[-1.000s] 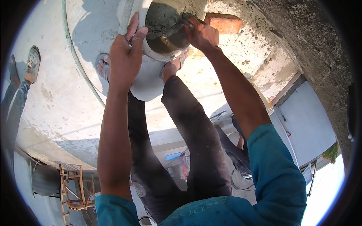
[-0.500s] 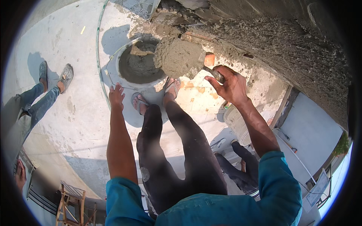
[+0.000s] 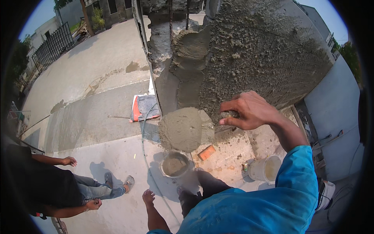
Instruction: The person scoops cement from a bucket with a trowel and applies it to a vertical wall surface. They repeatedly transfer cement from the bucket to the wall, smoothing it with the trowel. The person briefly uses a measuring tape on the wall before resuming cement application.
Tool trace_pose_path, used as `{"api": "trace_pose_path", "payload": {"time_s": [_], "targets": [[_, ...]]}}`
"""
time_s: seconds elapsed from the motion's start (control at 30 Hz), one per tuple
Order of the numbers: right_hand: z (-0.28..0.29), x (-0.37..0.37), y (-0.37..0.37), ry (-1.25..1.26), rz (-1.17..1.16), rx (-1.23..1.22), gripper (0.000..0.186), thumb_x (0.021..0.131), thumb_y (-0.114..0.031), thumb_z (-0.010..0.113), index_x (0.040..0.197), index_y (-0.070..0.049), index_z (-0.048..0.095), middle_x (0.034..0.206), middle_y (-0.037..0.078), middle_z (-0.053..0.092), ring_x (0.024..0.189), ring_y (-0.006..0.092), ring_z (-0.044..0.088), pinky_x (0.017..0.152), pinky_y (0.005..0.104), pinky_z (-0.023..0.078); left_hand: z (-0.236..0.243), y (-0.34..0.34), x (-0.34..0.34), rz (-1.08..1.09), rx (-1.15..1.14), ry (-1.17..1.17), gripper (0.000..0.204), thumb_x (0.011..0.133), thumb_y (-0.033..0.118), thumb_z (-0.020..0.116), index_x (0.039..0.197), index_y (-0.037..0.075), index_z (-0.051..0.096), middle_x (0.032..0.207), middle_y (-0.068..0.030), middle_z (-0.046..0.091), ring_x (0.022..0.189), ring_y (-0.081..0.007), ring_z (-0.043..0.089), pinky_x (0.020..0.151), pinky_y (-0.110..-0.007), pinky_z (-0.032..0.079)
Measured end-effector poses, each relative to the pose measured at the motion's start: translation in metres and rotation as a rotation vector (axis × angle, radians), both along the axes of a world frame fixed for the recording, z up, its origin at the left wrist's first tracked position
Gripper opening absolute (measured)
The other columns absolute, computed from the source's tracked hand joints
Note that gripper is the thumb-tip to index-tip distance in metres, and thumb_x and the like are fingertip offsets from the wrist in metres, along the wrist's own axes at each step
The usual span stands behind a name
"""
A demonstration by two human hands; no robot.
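My right hand (image 3: 247, 111) grips the mortar-caked handle of a trowel, its fingers curled round it. The trowel (image 3: 181, 128) carries a broad, thick heap of wet grey mortar, held up before a concrete wall (image 3: 257, 54). The wall has rough spattered mortar and, on its left part, a band of smeared wet mortar (image 3: 189, 74). My left hand (image 3: 149, 197) hangs low, empty, with fingers apart and loosely bent. Below the trowel, a round bucket (image 3: 175, 165) with grey mortar stands on the ground by my feet.
A person (image 3: 46, 179) in dark top and jeans stands at the left. A hose (image 3: 145, 152) crosses the ground near a red-and-grey bag (image 3: 142, 107). An orange brick (image 3: 206, 152) and a white bucket (image 3: 265, 169) lie right of the mortar bucket; a fence (image 3: 52, 45) is behind.
My left hand has let go of the bucket and dropped back. The loaded trowel has risen from the bucket toward the wall, and the view has tilted up to the wall.
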State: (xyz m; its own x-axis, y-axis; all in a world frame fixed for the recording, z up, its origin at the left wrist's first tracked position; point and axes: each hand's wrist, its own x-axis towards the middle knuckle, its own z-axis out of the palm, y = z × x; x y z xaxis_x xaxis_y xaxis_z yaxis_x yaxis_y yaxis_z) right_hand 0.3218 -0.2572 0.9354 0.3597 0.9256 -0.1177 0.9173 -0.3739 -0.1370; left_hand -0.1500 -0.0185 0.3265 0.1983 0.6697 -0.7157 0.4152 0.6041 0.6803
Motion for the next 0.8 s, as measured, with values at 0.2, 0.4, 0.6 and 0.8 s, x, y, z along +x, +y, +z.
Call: {"api": "trace_pose_path", "payload": {"time_s": [0.2,0.4,0.6,0.8], "targets": [[0.104,0.065,0.025,0.475,0.133,0.127,0.039,0.097,-0.040,0.063,0.083,-0.005,0.064,0.063,-0.001,0.051,0.055,0.0100,0.051,0.050,0.0317,0.039,0.045,0.000,0.001,0.095,0.092,0.023,0.021,0.095,0.023,0.054,0.110,0.009,0.060,0.094,-0.0100,0.064,0.074,-0.0218,0.067,0.051,-0.032,0.049],[0.128,0.179,0.017,0.391,-0.086,0.318,0.041,0.100,-0.045,0.055,0.086,-0.008,0.063,0.056,-0.003,0.049,0.042,0.0040,0.045,0.040,0.0213,0.037,0.053,-0.018,0.023,-0.050,0.098,0.079,0.019,0.092,0.022,0.057,0.103,0.007,0.062,0.090,-0.0080,0.065,0.068,-0.0183,0.065,0.047,-0.028,0.045],[0.219,0.176,-0.096,0.068,-0.185,0.530,0.045,0.100,-0.049,0.054,0.107,-0.007,0.066,0.075,-0.001,0.057,0.066,0.0046,0.054,0.057,0.0224,0.043,0.042,-0.054,0.010,0.081,-0.044,0.093,0.017,0.090,0.016,0.054,0.099,0.005,0.063,0.081,-0.0098,0.063,0.059,-0.0194,0.063,0.040,-0.029,0.041],[0.132,0.133,-0.080,0.115,-0.117,0.240,0.047,0.099,-0.042,0.060,0.123,-0.002,0.055,0.106,0.007,0.057,0.096,0.0184,0.056,0.080,0.0357,0.045,0.045,-0.060,0.002,0.037,-0.167,0.244,0.020,0.091,0.016,0.052,0.107,0.006,0.061,0.090,-0.0097,0.064,0.068,-0.0225,0.065,0.050,-0.035,0.048]]}}
